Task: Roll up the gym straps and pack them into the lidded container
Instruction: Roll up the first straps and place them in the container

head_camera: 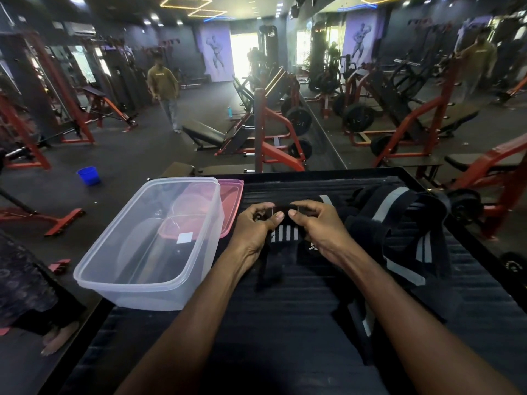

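Note:
A black gym strap with white stripes (285, 233) lies on the black ribbed platform (285, 323). My left hand (256, 226) and my right hand (319, 226) both pinch its rolled far end, thumbs nearly meeting on top. Its free tail runs toward me under my wrists. To the right lies a loose pile of black and grey straps (399, 223). A clear plastic container (154, 243) stands open on the platform's left edge, with nothing in it. Its pink lid (231, 201) lies flat behind it.
The platform drops off to the gym floor on the left and right. A blue bucket (89, 175) sits on the floor at left. A person (165, 92) stands far back among red weight machines. A bare foot (57, 334) shows at lower left.

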The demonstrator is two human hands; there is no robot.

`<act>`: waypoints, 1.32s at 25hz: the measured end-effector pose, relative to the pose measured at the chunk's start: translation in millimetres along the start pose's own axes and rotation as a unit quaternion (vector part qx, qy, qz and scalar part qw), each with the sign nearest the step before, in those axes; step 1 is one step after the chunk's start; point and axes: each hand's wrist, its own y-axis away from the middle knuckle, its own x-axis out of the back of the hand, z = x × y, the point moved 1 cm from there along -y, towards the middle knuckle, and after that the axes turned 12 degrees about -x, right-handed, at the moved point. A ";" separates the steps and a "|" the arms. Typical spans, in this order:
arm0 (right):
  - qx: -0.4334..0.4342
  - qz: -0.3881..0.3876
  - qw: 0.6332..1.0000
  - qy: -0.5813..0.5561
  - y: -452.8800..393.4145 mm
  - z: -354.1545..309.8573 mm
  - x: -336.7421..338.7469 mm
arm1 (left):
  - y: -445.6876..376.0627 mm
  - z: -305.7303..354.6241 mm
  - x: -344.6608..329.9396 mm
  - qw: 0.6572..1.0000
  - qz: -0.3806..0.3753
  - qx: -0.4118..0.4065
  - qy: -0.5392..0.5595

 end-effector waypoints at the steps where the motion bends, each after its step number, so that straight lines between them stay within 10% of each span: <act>1: 0.007 0.008 1.000 -0.001 -0.2 -0.7 0.9 | 2.1 1.9 -1.2 0.999 0.000 0.036 0.032; 28: -0.067 -0.025 0.996 -0.047 7.2 3.0 -13.3 | -9.5 -3.9 8.1 0.994 0.035 -0.078 -0.065; 33: -0.031 -0.019 0.996 -0.081 1.0 -0.6 -5.7 | -4.2 -3.3 2.9 0.990 0.030 0.070 0.118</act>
